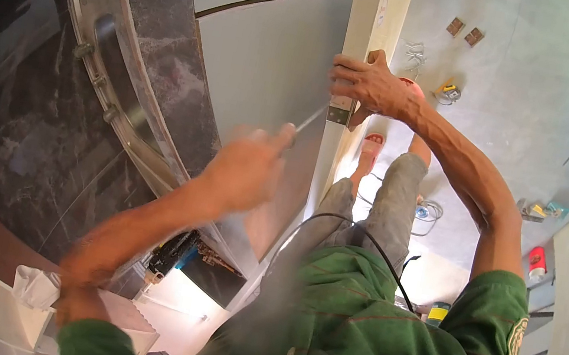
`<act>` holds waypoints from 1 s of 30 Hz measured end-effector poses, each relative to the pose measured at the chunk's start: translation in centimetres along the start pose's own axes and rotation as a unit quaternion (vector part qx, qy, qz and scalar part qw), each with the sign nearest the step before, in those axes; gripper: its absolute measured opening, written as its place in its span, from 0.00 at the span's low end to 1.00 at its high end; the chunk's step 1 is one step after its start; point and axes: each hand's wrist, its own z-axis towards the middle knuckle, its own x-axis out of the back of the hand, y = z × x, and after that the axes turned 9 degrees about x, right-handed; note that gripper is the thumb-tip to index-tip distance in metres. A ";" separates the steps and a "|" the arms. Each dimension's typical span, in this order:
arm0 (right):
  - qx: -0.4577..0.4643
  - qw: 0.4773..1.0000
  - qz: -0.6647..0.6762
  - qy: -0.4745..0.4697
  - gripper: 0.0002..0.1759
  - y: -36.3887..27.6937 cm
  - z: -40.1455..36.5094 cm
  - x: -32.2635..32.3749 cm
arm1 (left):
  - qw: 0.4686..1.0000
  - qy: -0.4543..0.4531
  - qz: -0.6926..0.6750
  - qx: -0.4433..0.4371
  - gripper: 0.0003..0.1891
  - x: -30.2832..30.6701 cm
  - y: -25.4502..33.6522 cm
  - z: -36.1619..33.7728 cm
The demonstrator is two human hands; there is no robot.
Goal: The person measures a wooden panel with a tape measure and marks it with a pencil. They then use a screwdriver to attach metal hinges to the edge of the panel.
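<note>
My left hand (244,171), smeared by motion, is closed around the handle of a screwdriver (311,119). The thin shaft points up and right, its tip close to a small metal plate (338,115) on the edge of a tall white board (375,20). My right hand (371,87) grips this board just above the plate, fingers wrapped over its left edge. The board stands upright beside a grey panel (267,54). My legs and red slippers (373,144) show below and right of the board.
A tape measure (448,92), bits of metal hardware (415,55) and two small brown pieces (465,32) lie on the floor. A coiled cable (429,215) is by my legs. Dark stone-patterned tiles (27,142) fill the left. A red can (537,263) stands at right.
</note>
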 end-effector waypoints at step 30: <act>-0.037 0.999 0.034 -0.009 0.20 -0.6 2.2 0.4 | 0.819 0.022 -0.541 0.188 0.19 1.0 -1.8 -0.7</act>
